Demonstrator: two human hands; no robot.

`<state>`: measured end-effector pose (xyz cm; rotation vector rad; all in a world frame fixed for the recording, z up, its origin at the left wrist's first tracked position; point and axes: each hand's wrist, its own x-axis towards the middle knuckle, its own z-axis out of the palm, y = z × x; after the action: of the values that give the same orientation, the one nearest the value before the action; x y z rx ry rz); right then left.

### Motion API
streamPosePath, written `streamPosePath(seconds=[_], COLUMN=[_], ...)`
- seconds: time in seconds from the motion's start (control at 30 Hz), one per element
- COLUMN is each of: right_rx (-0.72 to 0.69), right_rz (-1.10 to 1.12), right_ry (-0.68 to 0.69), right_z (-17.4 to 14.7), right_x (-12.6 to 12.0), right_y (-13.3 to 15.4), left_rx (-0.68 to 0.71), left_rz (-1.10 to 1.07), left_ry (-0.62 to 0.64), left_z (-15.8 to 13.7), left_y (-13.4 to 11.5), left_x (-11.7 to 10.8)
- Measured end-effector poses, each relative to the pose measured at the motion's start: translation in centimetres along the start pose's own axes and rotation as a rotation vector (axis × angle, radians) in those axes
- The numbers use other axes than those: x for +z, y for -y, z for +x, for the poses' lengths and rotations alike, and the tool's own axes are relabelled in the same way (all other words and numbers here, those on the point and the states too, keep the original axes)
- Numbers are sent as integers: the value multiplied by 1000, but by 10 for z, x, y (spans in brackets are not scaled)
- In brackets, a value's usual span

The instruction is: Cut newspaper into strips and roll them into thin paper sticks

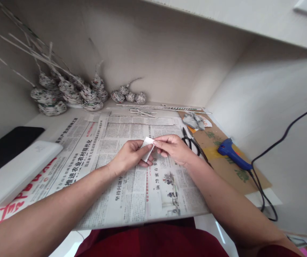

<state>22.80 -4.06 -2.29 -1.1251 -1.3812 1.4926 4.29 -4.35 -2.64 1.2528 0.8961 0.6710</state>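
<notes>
Between my hands is a small folded piece of white paper (148,145), held above the newspaper-covered table. My left hand (133,153) grips its lower left part, thumb on top and fingers beneath. With thumb and forefinger, my right hand (172,148) pinches the paper's upper right corner. Printed newspaper sheets (126,192) lie flat below both hands. Black-handled scissors (192,142) rest just beyond my right hand, partly hidden by it.
A blue glue gun (233,154) with a black cord lies on cardboard (246,180) at right, near a grey crumpled cloth (193,121). Woven paper gourds (51,107) and thin paper rods (158,107) are at the back. A white power bank (21,171) sits left.
</notes>
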Motion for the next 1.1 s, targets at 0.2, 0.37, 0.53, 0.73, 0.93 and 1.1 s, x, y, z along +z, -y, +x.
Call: streamPosePath(seconds=[0.2,0.37,0.53,0.73,0.93,1.1], right_rx=[32,-20,-71,-35,-22,9], right_rz=[65,-37,-6,17,35,82], right_ry=[-148,-253,-241,-4,-53,-80], right_z=[2,1,1,1,3,3], right_x=[8,16,13,1,6,7], right_y=[-1,-3,-1,3,-3,-4], left_rx=[66,80,30,4,15,21], left_rz=[13,34,8,-98,-72,-32], left_ry=[-21,-38,-37,13,16,-23], left_z=[0,0,-2,-1,-1,-1], left_y=[4,6,1,-3,-2,-1], left_x=[3,5,5,0,0,3])
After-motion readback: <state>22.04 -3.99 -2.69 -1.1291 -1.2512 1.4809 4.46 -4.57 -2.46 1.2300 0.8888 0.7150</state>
